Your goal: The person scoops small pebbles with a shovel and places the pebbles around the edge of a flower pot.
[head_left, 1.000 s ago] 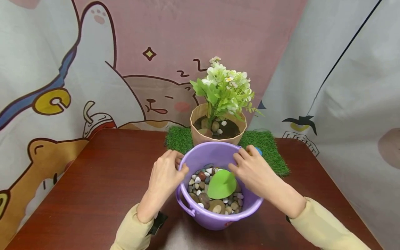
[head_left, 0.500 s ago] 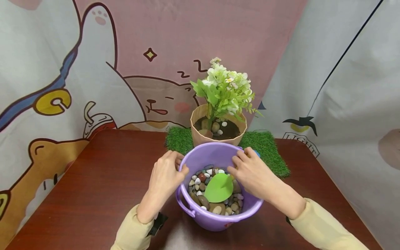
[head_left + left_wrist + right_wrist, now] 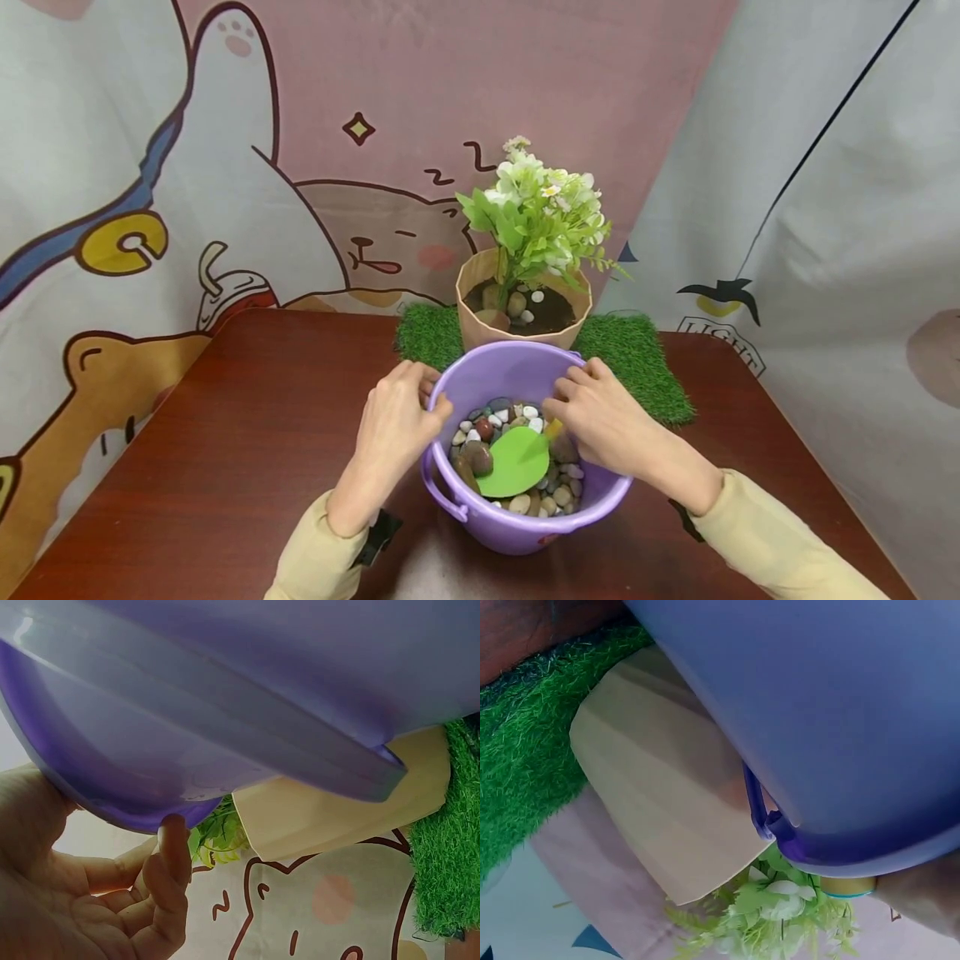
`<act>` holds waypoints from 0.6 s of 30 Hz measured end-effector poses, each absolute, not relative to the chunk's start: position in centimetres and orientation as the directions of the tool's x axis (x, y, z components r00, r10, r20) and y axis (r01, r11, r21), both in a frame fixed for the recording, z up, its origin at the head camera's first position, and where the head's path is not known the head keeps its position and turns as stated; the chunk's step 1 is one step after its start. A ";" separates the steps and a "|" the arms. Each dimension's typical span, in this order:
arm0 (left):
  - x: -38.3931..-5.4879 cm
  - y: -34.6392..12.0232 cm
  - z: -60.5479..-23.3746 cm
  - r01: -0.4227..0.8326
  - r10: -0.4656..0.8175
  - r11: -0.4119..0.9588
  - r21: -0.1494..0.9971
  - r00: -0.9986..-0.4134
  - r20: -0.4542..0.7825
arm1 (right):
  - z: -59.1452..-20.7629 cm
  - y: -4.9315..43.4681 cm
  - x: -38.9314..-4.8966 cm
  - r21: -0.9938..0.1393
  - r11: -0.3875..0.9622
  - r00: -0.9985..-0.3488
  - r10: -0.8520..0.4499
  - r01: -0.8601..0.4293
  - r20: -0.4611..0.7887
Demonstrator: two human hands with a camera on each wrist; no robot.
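Note:
A purple bucket stands at the front of the table, with pebbles of many colours inside. My left hand grips its left rim, fingers outside; in the left wrist view the hand curls at the rim. Over the bucket's right side, my right hand holds a toy shovel with a green leaf-shaped blade and a yellow shaft. The blade lies slanted among the pebbles, pointing towards the near left. In the right wrist view the yellow handle shows beside the right hand, mostly hidden by the bucket.
Just behind the bucket, a beige flowerpot holds dark soil, a few stones and a white-flowered plant. It stands on an artificial grass mat. Brown tabletop spreads to the left. A printed cloth hangs behind.
The shovel's green blade has moved left and nearer through the pebbles, shifting a brown stone, and more of its yellow shaft shows. My right hand has shifted slightly left; my left hand stays put.

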State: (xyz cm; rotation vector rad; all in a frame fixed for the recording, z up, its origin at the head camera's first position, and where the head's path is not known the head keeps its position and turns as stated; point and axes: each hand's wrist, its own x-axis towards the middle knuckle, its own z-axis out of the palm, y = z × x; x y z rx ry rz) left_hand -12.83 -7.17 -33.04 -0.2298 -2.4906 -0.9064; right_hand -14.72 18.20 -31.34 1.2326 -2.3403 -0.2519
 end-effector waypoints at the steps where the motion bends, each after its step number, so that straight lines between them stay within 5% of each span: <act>1: -12.8 -7.2 -33.0 0.310 -0.006 0.768 0.561 -0.872 0.490 | -31.4 18.1 -14.8 0.384 0.578 -0.474 -0.814 -0.720 0.336; 7: -12.8 -7.2 -33.0 0.314 -0.003 0.769 0.557 -0.869 0.495 | -31.8 17.5 -15.3 0.461 0.579 -0.460 -0.815 -0.672 0.353; 18: -12.8 -7.1 -33.0 0.319 -0.001 0.768 0.555 -0.866 0.499 | -31.9 17.6 -15.7 0.414 0.598 -0.476 -0.800 -0.686 0.366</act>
